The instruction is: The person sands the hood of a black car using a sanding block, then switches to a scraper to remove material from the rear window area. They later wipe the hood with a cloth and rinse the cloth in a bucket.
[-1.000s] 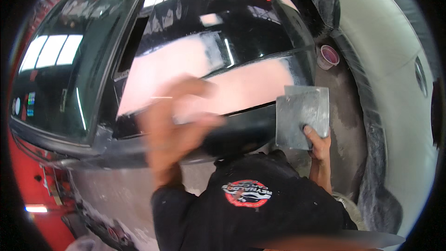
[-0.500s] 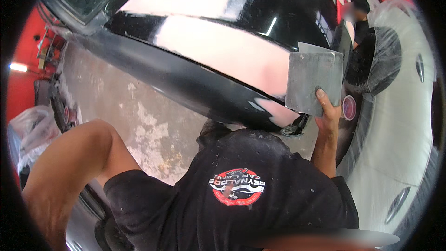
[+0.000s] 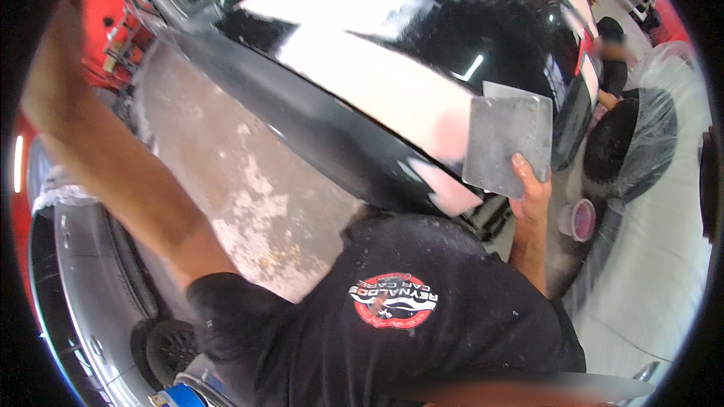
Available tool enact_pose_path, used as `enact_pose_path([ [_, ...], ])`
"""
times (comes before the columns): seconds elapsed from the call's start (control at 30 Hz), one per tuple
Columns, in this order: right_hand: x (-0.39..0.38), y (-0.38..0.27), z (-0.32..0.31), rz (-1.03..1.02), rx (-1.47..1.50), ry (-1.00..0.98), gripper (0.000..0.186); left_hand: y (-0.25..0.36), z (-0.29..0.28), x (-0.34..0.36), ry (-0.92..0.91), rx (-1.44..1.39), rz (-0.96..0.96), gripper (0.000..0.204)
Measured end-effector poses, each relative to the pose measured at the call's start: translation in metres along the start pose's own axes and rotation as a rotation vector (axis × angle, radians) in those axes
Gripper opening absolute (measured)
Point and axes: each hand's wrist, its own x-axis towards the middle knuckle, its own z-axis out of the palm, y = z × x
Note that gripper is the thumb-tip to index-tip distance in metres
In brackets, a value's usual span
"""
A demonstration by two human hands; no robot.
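My right hand grips flat grey rectangular plates, its thumb pressed on the front face. The corner of a second plate shows behind the first. They are held up before the corner of a black car that has pale pink-white patches on its bonnet and a pink patch low at the corner. Bare and bent upward, my left arm rises along the left side. Its hand is lost beyond the dark rim of the picture.
A car under clear plastic sheeting stands on the right, with a round tub of pinkish stuff beside it. Another person is at the far right by the black car. A grey car stands at lower left; the concrete floor is stained.
My left arm has swung up from a bent position at lower left, carrying its hand toward the upper left rim. The view has shifted; my right hand still holds the plates up.
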Motion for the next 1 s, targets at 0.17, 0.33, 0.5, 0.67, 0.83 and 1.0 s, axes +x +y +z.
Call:
enact_pose_path([
  [0.17,0.028,0.007,-0.005,-0.056,0.111,-0.007,0.048,0.009,-0.003,-0.090,-0.144,-0.280,0.336,0.030],
  [0.33,0.047,0.016,0.004,-0.008,0.113,-0.010,0.043,0.018,-0.024,-0.151,-0.086,-0.612,0.386,0.044],
  [0.5,0.043,0.010,0.012,0.002,0.081,-0.053,0.045,0.054,-0.045,-0.150,-0.227,-0.927,0.556,0.050],
  [0.67,0.050,0.010,0.012,0.023,0.080,-0.069,0.047,0.087,-0.104,-0.135,-0.161,-1.029,0.471,0.023],
  [0.83,0.050,0.017,0.004,0.064,0.042,-0.085,0.047,0.079,-0.120,-0.132,-0.219,-1.212,0.460,0.021],
  [1.0,0.051,0.014,0.008,0.033,0.002,-0.094,0.048,0.102,-0.013,-0.135,0.169,-1.383,0.825,0.028],
])
